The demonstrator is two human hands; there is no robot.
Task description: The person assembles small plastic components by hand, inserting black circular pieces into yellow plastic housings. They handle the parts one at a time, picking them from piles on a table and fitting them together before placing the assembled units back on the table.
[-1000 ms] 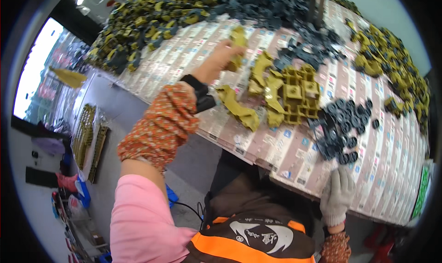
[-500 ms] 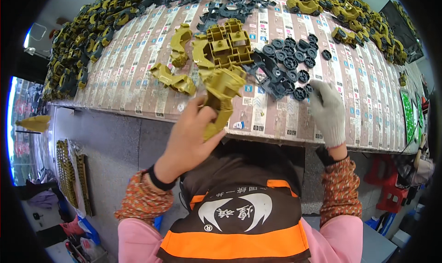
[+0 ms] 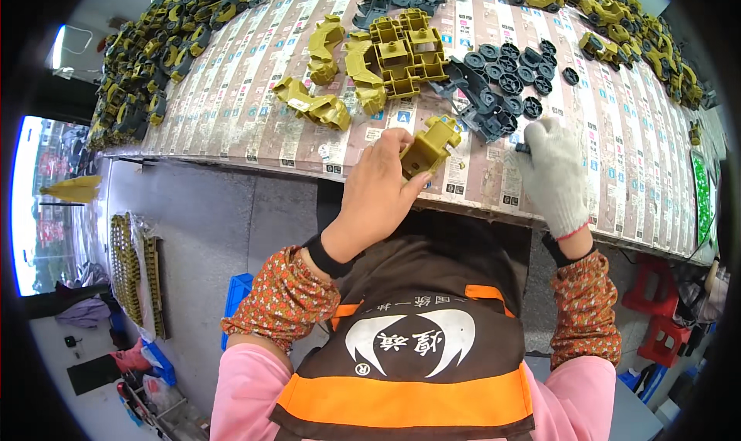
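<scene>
Above the table's front edge, my bare left hand [image 3: 376,198] grips an olive-yellow plastic toy car body [image 3: 426,149] between thumb and fingers, its hollow side partly showing. My right hand [image 3: 554,180], in a white knitted glove, is closed with a small black wheel [image 3: 523,148] pinched at its fingertips. Just beyond it lie several loose black wheels [image 3: 509,84] beside dark grey toy chassis [image 3: 485,109]. Farther left are curved olive-yellow shell pieces [image 3: 312,105] and a cluster of box-shaped olive-yellow parts [image 3: 405,53].
Piled toy vehicles [image 3: 143,78] cover the table's far left, with more vehicles [image 3: 610,16] at the far right. Dark grey frames [image 3: 386,3] lie at the back. Red stools [image 3: 662,337] stand below on the right, and a green-filled tray [image 3: 701,198] sits at the right edge.
My left hand has moved right with the car body, which is turned to another angle. My right hand has drawn back slightly from the wheels with one wheel in its fingertips. The view has shifted.
</scene>
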